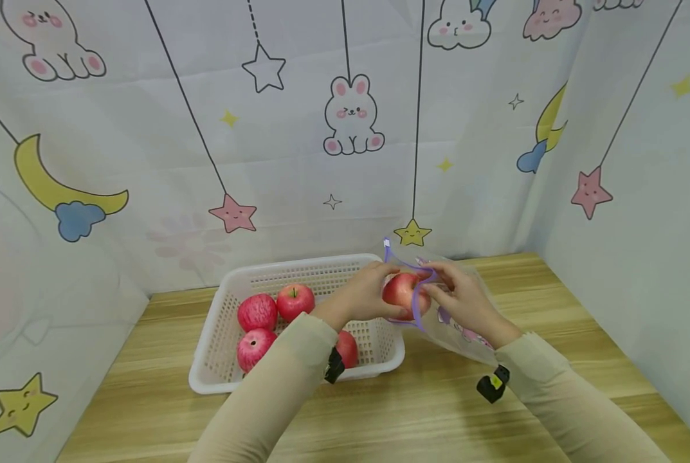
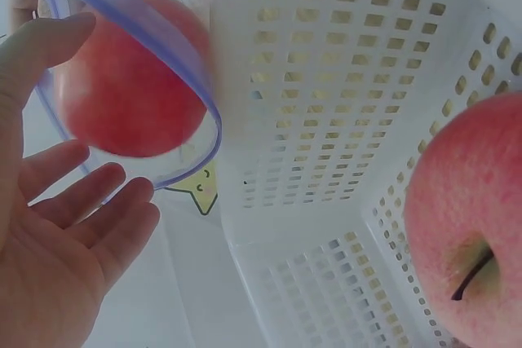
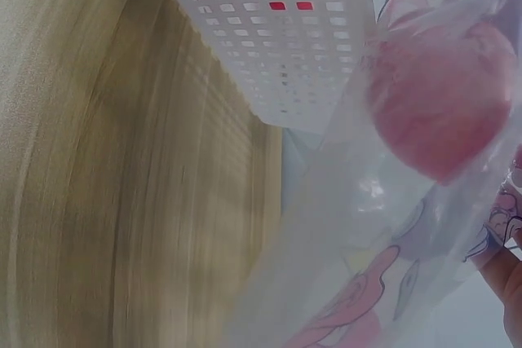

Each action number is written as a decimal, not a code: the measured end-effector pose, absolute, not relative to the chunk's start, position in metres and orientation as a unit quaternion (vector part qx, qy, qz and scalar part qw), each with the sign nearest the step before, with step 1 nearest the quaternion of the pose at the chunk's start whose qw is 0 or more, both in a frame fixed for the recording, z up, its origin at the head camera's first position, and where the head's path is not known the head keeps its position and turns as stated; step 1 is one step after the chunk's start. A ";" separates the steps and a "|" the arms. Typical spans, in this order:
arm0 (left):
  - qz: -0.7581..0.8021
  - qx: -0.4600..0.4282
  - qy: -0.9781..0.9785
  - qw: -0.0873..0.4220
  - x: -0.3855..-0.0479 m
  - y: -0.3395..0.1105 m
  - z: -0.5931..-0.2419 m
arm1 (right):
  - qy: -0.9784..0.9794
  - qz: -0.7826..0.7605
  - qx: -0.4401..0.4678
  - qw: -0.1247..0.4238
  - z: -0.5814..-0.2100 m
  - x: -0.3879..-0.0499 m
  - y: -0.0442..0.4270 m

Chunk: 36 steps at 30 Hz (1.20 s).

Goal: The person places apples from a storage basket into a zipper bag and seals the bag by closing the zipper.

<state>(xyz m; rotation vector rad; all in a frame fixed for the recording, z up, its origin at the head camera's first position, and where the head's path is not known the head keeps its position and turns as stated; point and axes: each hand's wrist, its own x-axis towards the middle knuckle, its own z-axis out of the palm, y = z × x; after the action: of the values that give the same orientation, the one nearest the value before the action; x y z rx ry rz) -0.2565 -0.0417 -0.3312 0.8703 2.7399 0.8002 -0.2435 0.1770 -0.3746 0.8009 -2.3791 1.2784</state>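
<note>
A red apple [image 1: 401, 294] sits in the mouth of a clear zip bag [image 1: 457, 337] with a purple zip edge and pink cartoon print. My left hand [image 1: 364, 292] is at that mouth, thumb and fingers spread on either side of the apple. In the left wrist view its fingers [image 2: 98, 209] look relaxed and nearly straight, the thumb overlapping the apple. My right hand [image 1: 466, 302] pinches the bag's edge on the far side. Through the plastic, the apple [image 3: 444, 95] shows blurred in the right wrist view.
A white perforated plastic basket [image 1: 206, 360] stands left of the bag on the wooden table [image 1: 431, 411]. Several red apples [image 1: 258, 313] lie in it, one partly behind my left wrist. A printed cloth [image 1: 298, 180] hangs behind and at both sides.
</note>
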 end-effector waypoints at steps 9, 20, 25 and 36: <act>0.266 0.301 0.914 0.061 -0.258 -0.045 -0.331 | -0.845 0.447 0.255 0.143 -0.374 -0.241 0.177; 0.270 0.311 0.910 0.044 -0.259 -0.052 -0.332 | -0.843 0.442 0.263 0.158 -0.372 -0.242 0.177; 0.267 0.312 0.911 0.045 -0.259 -0.054 -0.331 | -0.845 0.442 0.260 0.156 -0.370 -0.240 0.178; 0.262 0.299 0.916 0.057 -0.257 -0.059 -0.330 | -0.839 0.448 0.265 0.156 -0.367 -0.240 0.179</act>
<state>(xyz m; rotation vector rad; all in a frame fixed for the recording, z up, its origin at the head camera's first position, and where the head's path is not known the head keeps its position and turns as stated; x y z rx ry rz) -0.2569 -0.0592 -0.3304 0.9054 2.7765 0.7947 -0.2402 0.1789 -0.3669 0.7597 -2.4034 1.2817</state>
